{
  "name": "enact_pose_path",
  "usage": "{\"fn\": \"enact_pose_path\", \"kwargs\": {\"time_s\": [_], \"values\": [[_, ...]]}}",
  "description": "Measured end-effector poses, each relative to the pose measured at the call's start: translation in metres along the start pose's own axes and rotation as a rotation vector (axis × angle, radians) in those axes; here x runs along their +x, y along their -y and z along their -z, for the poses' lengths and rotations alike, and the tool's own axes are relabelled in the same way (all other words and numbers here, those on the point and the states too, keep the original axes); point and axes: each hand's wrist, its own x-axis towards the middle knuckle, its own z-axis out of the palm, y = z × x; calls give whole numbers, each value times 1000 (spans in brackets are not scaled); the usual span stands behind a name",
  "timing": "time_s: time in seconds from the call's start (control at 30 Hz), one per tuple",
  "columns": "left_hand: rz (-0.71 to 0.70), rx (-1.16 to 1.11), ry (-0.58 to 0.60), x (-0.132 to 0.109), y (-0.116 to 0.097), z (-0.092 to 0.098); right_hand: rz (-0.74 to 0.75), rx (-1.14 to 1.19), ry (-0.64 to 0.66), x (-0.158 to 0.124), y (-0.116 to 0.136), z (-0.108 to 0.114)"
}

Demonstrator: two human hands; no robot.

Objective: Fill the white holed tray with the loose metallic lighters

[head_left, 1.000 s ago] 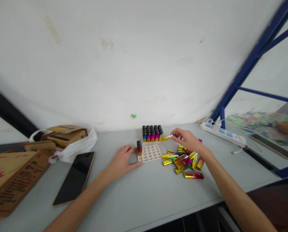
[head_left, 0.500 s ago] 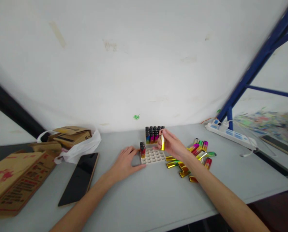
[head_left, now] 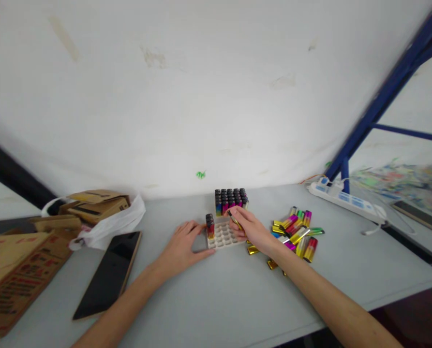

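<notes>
A white tray (head_left: pixel 223 238) with rows of holes lies on the table, and a short row of red-and-gold lighters (head_left: pixel 210 227) with black tops stands upright along its left side. My left hand (head_left: pixel 181 246) rests at that side, thumb and fingers spread, fingertips by the tray's edge. Over the right part of the tray, my right hand (head_left: pixel 250 227) grips a gold lighter (head_left: pixel 236 221), tilted with its dark end up and to the left. Its lower part is hidden by the fingers. Behind the tray stands a full block of black-topped lighters (head_left: pixel 230 200).
Right of the tray is a loose heap of shiny coloured lighters (head_left: pixel 299 232), partly behind my right forearm. A white power strip (head_left: pixel 346 200) lies farther right. At left are a dark phone-like slab (head_left: pixel 109 275), a white plastic bag (head_left: pixel 119 222) and cardboard boxes (head_left: pixel 23 270).
My right hand has lowered toward the tray, and the lighter in it has gone from upright to tilted. My left hand stays beside the tray. The view has shifted slightly.
</notes>
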Motion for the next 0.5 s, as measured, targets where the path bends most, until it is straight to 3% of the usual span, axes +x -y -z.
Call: {"fn": "enact_pose_path", "kwargs": {"time_s": [0.23, 0.5], "values": [[-10, -15, -20, -1, 4, -4, 29, 20, 57, -2, 2, 1], [-16, -17, -18, -1, 6, -3, -86, 113, 105, 2, -3, 3]]}}
